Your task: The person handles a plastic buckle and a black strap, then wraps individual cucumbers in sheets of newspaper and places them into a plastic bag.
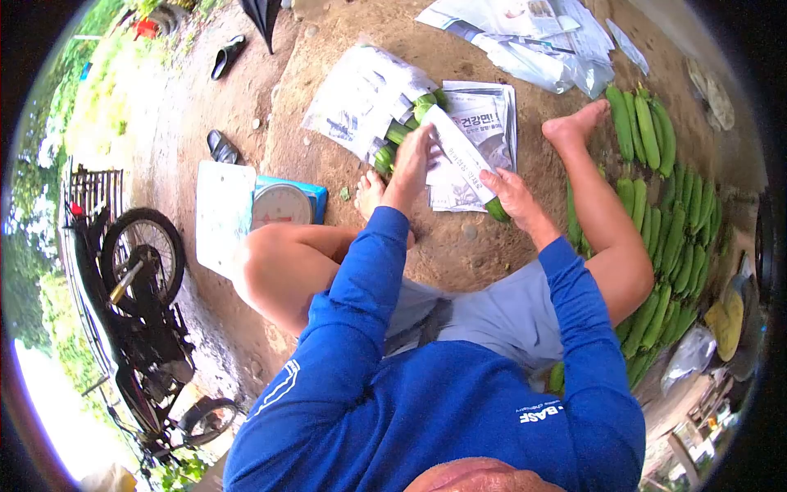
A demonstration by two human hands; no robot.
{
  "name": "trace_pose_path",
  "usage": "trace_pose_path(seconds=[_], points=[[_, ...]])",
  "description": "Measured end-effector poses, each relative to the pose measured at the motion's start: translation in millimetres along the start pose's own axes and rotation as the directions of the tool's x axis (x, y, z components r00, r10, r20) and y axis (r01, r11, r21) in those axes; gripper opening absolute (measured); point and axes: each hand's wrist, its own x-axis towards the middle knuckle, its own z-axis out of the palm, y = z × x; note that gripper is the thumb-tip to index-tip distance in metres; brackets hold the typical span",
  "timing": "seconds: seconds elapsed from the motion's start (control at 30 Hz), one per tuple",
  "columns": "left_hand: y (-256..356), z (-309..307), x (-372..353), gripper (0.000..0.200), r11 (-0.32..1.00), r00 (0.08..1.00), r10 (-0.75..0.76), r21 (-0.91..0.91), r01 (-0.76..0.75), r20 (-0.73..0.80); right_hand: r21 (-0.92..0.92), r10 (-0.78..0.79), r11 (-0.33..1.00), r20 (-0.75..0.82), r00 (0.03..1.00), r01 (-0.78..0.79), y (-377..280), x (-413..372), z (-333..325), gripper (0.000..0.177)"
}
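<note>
A long green cucumber-like vegetable (497, 210) is rolled in newspaper (459, 157), with its green end sticking out. My right hand (515, 198) grips the roll near that end, thumb on top of the paper. My left hand (412, 160) holds the roll's far end, its fingers partly hidden. Beneath the roll lies a stack of newspaper sheets (490, 123) on the ground. Beyond my left hand, a clear plastic bag (354, 102) contains several paper-wrapped vegetables, their green ends (397, 133) pointing toward me.
Rows of green vegetables (674, 238) lie to the right, beside my leg. More newspaper and plastic (541, 45) are at the far side. A blue weighing scale (283, 203) stands at left, near a motorcycle (135, 295) and slippers (223, 148). A folded umbrella (264, 20) is at the top.
</note>
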Motion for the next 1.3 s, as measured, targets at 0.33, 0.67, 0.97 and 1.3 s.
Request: trace_pose_path(seconds=[0.33,0.67,0.97,1.3], points=[[32.6,-84.4,86.1,0.063,0.070,0.742,0.664,0.982,-0.176,0.086,0.099,-0.054,0.992,-0.182,0.982,0.073,-3.9,-1.3,-31.4,0.058],[74.5,-95.9,121.0,0.051,0.106,0.788,0.564,0.924,-0.367,0.248,0.297,0.062,0.955,-0.183,0.981,-0.005,5.2,20.1,-41.9,0.054],[171.4,-60.2,101.0,0.037,0.235,0.872,0.477,0.939,-0.251,0.113,0.270,0.004,0.961,-0.247,0.969,0.065,-9.5,20.4,-48.9,0.053],[321.5,-99.2,35.1,0.029,0.376,0.801,0.573,0.812,-0.447,0.175,0.364,-0.010,0.926,-0.249,0.969,0.103,-15.1,19.0,-62.1,0.055]])
